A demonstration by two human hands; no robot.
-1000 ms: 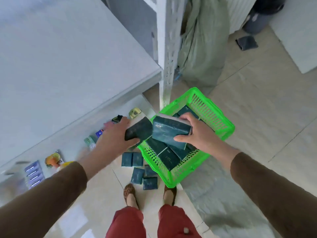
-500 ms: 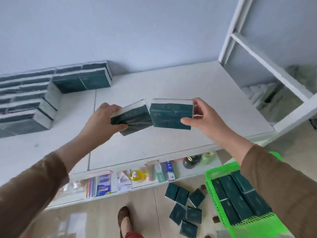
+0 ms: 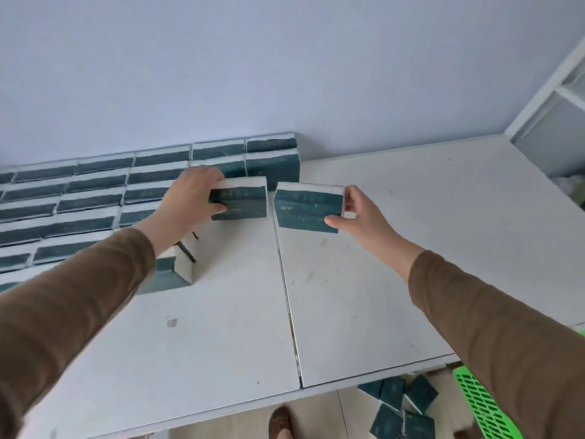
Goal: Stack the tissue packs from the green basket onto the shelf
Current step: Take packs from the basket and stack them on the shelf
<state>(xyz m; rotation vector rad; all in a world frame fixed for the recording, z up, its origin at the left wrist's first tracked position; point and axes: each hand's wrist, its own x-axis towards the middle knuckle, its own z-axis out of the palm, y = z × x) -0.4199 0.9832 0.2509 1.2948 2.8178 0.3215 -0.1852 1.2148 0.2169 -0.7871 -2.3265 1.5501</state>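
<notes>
Your left hand point(image 3: 190, 201) is wrapped around the left end of one tissue pack point(image 3: 239, 199), thumb on its front face, and holds it just in front of the right end of the stack point(image 3: 152, 182) that steps down along the wall on the shelf point(image 3: 364, 296). Your right hand point(image 3: 364, 217) pinches the right end of the second pack point(image 3: 308, 207) between thumb and fingers, just right of the first pack and well right of the stack. Whether either pack is already resting on the shelf is hard to tell. The likely trouble: if you push the left pack in at an angle, it could nudge the stack's end packs out of line or leave a gap in the row. The right pack is held only at one end, so it may droop or slip if you let go early. Both packs run long axis left to right, parallel to the stack, white tops up and dark green faces toward you; the right one is turned slightly. Below the shelf's front edge, loose packs point(image 3: 399, 407) lie on the floor beside the green basket point(image 3: 474, 403).
</notes>
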